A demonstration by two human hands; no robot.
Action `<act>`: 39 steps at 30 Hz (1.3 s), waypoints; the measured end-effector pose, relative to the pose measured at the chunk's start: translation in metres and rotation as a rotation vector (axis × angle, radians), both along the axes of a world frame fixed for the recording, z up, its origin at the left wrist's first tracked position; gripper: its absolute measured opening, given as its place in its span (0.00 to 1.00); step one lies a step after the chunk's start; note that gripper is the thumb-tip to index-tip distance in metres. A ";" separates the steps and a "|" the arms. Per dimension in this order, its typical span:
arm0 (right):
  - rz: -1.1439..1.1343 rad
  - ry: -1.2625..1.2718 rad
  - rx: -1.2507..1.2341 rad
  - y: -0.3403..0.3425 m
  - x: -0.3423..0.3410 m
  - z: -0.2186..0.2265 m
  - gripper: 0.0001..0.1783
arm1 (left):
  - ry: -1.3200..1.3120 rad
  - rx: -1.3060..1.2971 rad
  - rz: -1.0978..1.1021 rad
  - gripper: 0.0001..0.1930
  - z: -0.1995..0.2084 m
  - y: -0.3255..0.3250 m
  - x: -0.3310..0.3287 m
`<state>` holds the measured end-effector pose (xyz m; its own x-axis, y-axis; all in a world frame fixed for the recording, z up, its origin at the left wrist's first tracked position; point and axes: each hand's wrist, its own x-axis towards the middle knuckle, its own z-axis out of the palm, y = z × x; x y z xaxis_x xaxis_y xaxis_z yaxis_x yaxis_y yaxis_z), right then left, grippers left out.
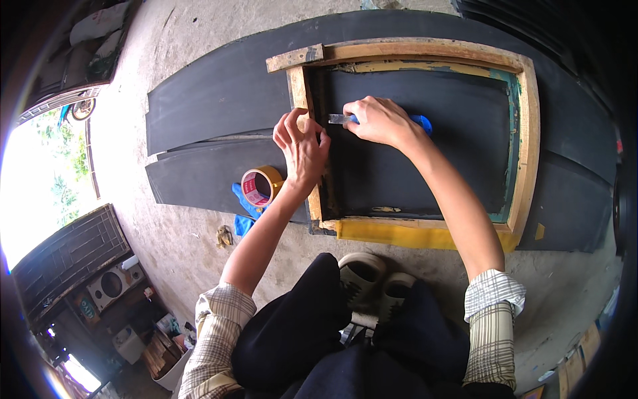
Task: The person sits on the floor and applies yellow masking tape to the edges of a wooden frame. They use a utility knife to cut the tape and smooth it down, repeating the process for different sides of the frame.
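Observation:
A rectangular wooden frame with flaking green and yellow paint on its inner edge lies over dark boards in front of me. My left hand is at its left bar, fingers curled over the wood and thumb toward the inner side. My right hand is above the black surface inside the frame, closed round a blue-handled tool with a flat metal blade. The blade points left, toward the left bar and my left hand. A yellow strip runs along the frame's near edge.
A roll of tape stands by my left forearm, next to a blue cloth or glove. Long dark boards extend under and beyond the frame over the concrete floor. A speaker-like box is at the lower left.

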<state>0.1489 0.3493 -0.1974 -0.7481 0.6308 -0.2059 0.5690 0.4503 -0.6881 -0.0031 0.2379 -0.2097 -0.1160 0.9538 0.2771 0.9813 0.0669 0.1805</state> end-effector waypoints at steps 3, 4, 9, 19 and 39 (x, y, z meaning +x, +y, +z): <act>-0.018 0.010 0.001 0.000 0.003 0.001 0.11 | 0.028 -0.009 -0.014 0.08 0.004 0.000 0.000; -0.027 0.017 0.008 0.000 0.004 0.001 0.11 | 0.064 -0.006 -0.031 0.09 0.007 0.000 -0.001; -0.142 -0.004 0.017 -0.002 0.015 0.004 0.11 | 0.253 0.002 -0.065 0.14 0.030 0.004 0.003; -0.174 0.051 0.095 -0.007 0.011 -0.006 0.10 | 0.230 -0.230 -0.114 0.09 0.047 0.032 0.002; -0.193 0.046 0.155 -0.014 0.003 -0.016 0.11 | 0.025 -0.025 -0.214 0.10 0.011 0.021 -0.017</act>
<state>0.1517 0.3351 -0.2133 -0.6172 0.7842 -0.0641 0.6243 0.4384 -0.6466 -0.0198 0.2585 -0.1986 0.0963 0.9627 0.2529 0.9778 -0.1390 0.1567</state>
